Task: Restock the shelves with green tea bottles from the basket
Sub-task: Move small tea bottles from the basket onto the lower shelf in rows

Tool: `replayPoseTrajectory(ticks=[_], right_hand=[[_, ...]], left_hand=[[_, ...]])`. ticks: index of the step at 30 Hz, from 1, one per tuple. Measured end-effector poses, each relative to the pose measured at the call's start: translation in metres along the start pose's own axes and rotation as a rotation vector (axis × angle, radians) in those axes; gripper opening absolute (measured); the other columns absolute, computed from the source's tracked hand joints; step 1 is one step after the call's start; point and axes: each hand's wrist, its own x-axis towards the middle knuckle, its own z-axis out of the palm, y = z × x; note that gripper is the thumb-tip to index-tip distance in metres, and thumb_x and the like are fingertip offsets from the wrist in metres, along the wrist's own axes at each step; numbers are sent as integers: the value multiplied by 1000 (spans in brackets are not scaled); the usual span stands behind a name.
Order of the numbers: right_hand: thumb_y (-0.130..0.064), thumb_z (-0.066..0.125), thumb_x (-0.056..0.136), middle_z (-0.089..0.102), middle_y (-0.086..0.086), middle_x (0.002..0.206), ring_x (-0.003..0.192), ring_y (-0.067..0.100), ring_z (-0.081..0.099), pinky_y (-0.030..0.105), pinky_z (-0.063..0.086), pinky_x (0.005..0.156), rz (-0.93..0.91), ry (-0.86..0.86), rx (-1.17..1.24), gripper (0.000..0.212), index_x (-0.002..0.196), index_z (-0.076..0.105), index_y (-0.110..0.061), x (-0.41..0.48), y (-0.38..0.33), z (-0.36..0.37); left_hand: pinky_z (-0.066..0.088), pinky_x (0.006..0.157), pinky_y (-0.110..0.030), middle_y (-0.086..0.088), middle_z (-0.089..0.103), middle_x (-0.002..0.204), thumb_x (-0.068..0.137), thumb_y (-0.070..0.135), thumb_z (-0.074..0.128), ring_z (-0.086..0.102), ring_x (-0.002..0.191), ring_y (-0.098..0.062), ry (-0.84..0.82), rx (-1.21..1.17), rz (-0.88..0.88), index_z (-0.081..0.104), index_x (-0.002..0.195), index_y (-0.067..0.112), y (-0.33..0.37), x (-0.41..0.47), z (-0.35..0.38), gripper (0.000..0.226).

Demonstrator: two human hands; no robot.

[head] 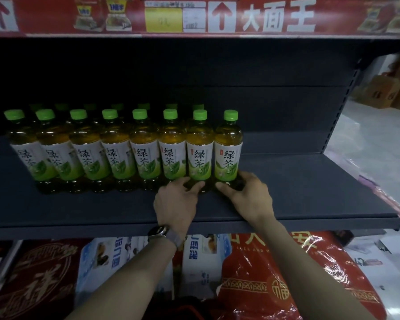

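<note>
Several green tea bottles with green caps stand upright in a front row on the dark shelf (310, 199), with a second row behind them in shadow. My left hand (176, 204) grips the base of the second bottle from the right (199, 155). My right hand (247, 197) grips the base of the rightmost bottle (228, 153), fingers wrapped round its right side. Both bottles stand on the shelf, touching each other. The basket is not in view.
The shelf to the right of the rightmost bottle is bare up to the upright post (340, 112). Red and white bagged goods (263, 285) lie below the shelf. A red price strip (194, 17) runs overhead. Cardboard boxes (388, 91) sit on the floor at far right.
</note>
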Motion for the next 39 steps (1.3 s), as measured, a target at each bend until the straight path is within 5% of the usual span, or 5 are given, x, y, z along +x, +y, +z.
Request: replayPoseTrajectory(ticks=[29, 39], right_hand=[[-78, 58, 87, 69, 0, 129, 118, 30, 65, 50, 56, 95, 30, -19, -154, 66, 142, 50, -43, 5, 1, 9], [-36, 62, 100, 58, 11, 131, 125, 31, 45, 46, 39, 105, -109, 104, -345, 50, 142, 51, -13, -28, -16, 11]], left_hand=[[55, 86, -40, -1, 77, 107, 96, 53, 68, 71, 104, -29, -79, 224, 11, 69, 128, 33, -5, 6, 11, 38], [62, 83, -41, -1, 80, 100, 94, 39, 71, 73, 98, -24, -217, -125, -6, 78, 114, 27, -10, 12, -29, 25]])
